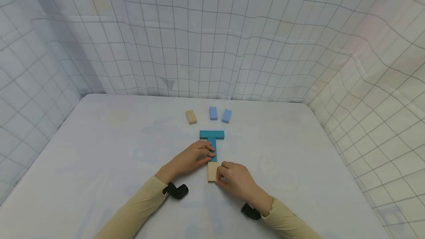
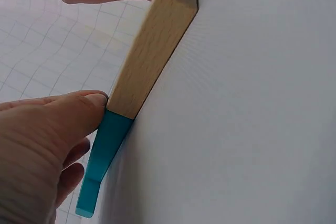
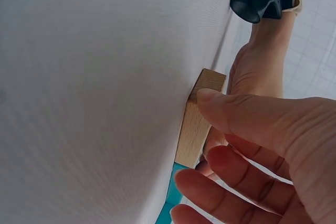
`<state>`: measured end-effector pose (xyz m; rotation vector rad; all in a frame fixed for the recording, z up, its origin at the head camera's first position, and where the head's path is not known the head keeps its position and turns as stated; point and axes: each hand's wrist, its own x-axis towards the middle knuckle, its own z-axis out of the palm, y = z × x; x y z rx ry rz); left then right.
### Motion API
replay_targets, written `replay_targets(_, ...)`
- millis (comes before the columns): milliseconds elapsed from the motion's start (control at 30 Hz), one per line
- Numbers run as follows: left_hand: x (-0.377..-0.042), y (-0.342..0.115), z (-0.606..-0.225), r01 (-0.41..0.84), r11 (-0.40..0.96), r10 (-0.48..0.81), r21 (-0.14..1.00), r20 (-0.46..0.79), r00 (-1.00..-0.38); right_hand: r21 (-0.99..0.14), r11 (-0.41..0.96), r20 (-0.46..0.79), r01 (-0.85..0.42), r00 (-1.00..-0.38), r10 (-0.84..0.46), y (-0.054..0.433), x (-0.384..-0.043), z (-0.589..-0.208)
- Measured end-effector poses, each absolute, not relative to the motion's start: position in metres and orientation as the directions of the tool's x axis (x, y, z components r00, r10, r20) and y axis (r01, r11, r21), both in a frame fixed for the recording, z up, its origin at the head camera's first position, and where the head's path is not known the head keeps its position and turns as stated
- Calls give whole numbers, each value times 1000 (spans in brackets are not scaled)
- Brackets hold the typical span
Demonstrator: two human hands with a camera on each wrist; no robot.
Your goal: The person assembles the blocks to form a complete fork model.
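Observation:
A long wooden block (image 1: 212, 172) lies flat on the white table, its far end against a teal block (image 1: 214, 150). A second teal block (image 1: 211, 134) lies crosswise at the far end, forming a T. My left hand (image 1: 196, 156) reaches from the left, fingers over the middle teal block. In the left wrist view its thumb touches the side where wood and teal meet. On the right, my right hand (image 1: 235, 180) is beside the wooden block; the right wrist view shows its thumb (image 3: 226, 111) against the near end and the other fingers loosely bent.
Farther back lie a small wooden block (image 1: 191, 117) and two blue blocks, one upright in line (image 1: 213, 113) and one slightly turned (image 1: 226, 116). Grid-patterned white curtains (image 1: 206, 36) surround the table (image 1: 99, 150) at the back and sides. Black wrist straps (image 1: 177, 191) circle both wrists.

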<state>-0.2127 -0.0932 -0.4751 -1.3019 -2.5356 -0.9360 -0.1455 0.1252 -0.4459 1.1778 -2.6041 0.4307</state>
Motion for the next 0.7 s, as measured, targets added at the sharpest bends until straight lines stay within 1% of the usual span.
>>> replay_targets(233,-211,-92,-477,719,419,679,555,334,-654,-146,638,337,-756,-644,-687,125,-146,-445)
replay_targets(400,-212,-93,-481,693,380,657,613,348,-669,-147,639,336,-755,-646,-686,126,-147,-446)
replay_targets(567,-210,-90,-484,664,330,628,671,370,-685,-82,646,365,-759,-626,-689,126,-147,-448)
replay_targets(700,-207,-87,-484,619,332,601,711,347,-720,-49,666,353,-745,-636,-686,126,-147,-447)
